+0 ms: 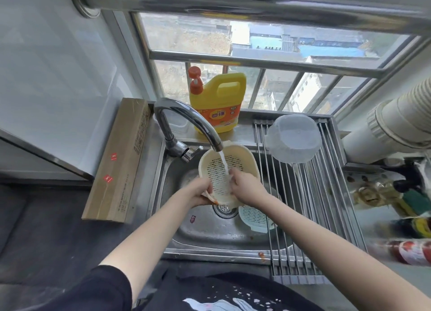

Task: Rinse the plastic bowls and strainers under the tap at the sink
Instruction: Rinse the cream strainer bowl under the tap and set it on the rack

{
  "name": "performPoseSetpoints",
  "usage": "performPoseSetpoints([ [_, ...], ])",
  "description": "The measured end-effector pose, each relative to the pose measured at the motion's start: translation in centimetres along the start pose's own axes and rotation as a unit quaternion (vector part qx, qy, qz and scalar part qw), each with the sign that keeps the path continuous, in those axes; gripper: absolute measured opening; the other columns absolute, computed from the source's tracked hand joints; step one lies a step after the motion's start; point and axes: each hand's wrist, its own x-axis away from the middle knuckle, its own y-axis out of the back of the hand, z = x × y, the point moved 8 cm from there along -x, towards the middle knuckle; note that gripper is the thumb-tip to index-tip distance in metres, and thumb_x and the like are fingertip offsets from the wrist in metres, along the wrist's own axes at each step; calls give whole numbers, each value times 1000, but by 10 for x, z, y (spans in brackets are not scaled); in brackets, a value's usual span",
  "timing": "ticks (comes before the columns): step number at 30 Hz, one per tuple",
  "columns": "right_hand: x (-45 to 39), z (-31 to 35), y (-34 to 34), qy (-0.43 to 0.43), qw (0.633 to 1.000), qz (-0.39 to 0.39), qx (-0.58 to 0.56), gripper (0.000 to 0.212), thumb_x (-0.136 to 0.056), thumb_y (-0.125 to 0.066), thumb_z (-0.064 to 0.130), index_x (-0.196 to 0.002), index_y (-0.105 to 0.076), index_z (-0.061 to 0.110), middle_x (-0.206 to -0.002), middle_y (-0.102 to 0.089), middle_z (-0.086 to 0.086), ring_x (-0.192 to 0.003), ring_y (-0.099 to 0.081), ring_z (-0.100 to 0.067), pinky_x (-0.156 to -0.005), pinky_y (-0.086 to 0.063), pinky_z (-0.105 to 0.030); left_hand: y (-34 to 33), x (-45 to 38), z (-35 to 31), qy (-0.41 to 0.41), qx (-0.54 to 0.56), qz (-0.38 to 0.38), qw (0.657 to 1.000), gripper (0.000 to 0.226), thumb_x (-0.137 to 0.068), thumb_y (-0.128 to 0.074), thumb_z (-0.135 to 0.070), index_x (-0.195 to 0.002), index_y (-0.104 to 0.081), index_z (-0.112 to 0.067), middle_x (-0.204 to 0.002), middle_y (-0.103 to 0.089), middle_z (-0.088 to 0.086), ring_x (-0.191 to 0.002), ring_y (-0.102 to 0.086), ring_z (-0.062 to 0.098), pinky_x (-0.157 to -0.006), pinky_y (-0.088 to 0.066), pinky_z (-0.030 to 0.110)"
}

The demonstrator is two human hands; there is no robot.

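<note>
A cream plastic strainer [218,168] is tilted under the running tap [186,121], and water falls into it. My left hand [200,191] grips its near left rim. My right hand [245,184] reaches inside it, fingers against the perforated wall where the stream lands. A pale blue-white strainer [254,218] lies on the sink floor under my right forearm. A clear plastic bowl [293,139] sits upside down on the roll-up drying rack [326,205].
A steel sink [203,236] with a drain in its middle. A yellow detergent jug [217,101] stands on the sill behind the tap. A long cardboard box [119,161] lies left of the sink. Bottles and jars crowd the right counter [396,217].
</note>
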Motion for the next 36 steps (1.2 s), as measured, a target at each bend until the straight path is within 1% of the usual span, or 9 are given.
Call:
performPoseSetpoints([
  [4, -2, -35, 19, -159, 920, -95, -344, 44, -89, -35, -3, -124, -56, 13, -122, -60, -2, -109, -55, -20, -81, -46, -29, -10, 4, 8, 2, 54, -4, 999, 51, -79, -31, 20, -121, -44, -5, -119, -55, 21, -89, -59, 32, -59, -53, 47],
  [7, -8, -44, 24, -173, 893, -52, -413, 47, -87, -38, -7, -117, -64, 18, -122, -61, -2, -111, -55, -19, -95, -43, -36, -13, 9, 5, -3, 45, 12, 999, 49, -83, -41, 17, -122, -45, -12, -112, -58, 13, -88, -60, 27, -59, -55, 43],
  [10, -11, -38, 40, -109, 927, -95, -347, 29, -91, -48, 4, -111, -64, 17, -110, -66, -2, -101, -61, -17, -93, -51, -42, -13, 15, 0, 19, 14, 32, 999, 39, -84, -48, 2, -121, -48, -9, -105, -61, 16, -88, -64, 28, -62, -58, 40],
  [14, -13, -2, 80, 74, 972, -212, 73, 46, -87, -61, 23, -130, -47, 19, -122, -55, -6, -111, -53, -25, -89, -48, -38, -6, 23, -7, 48, -96, 45, 993, 34, -81, -44, -19, -114, -48, -8, -90, -63, 17, -74, -65, 26, -56, -58, 30],
  [17, -33, 1, 63, 54, 973, -40, 223, 77, -77, -74, 30, -140, -31, 35, -132, -48, -2, -116, -50, -28, -86, -45, -40, -3, 29, -13, 57, -188, 54, 979, 34, -80, -41, -20, -109, -49, -6, -84, -62, 14, -65, -62, 23, -53, -56, 26],
  [23, -42, 4, 43, 98, 987, 53, 120, 34, -95, -54, 29, -125, -42, 18, -113, -62, -10, -100, -61, -31, -78, -51, -43, 15, 36, -36, 34, -286, 3, 958, 23, -77, -39, -15, -97, -47, -6, -73, -55, 12, -53, -50, 20, -50, -46, 23],
  [29, -40, -15, 40, 1, 983, 103, -153, 46, -99, -30, 53, -139, -46, 36, -133, -53, 1, -119, -51, -21, -89, -43, -32, 37, 40, -37, 61, -301, -53, 950, 15, -78, -39, -18, -83, -44, -4, -51, -47, 6, -47, -40, 16, -48, -37, 19],
  [32, -38, -13, 36, 28, 997, 75, -15, 42, -88, -61, 39, -125, -48, 21, -109, -60, 0, -91, -58, -20, -70, -49, -33, 27, 44, -39, 45, -294, -35, 954, 16, -80, -39, -19, -85, -46, -5, -62, -50, 8, -51, -43, 17, -51, -42, 21],
  [36, -38, -5, 53, 58, 997, -38, 31, 25, -99, -44, 35, -95, -51, 12, -84, -63, -6, -77, -61, -28, -61, -42, -33, 18, 41, -39, 5, -274, -26, 962, 23, -86, -39, -17, -105, -49, -8, -91, -61, 16, -69, -61, 27, -63, -55, 33],
])
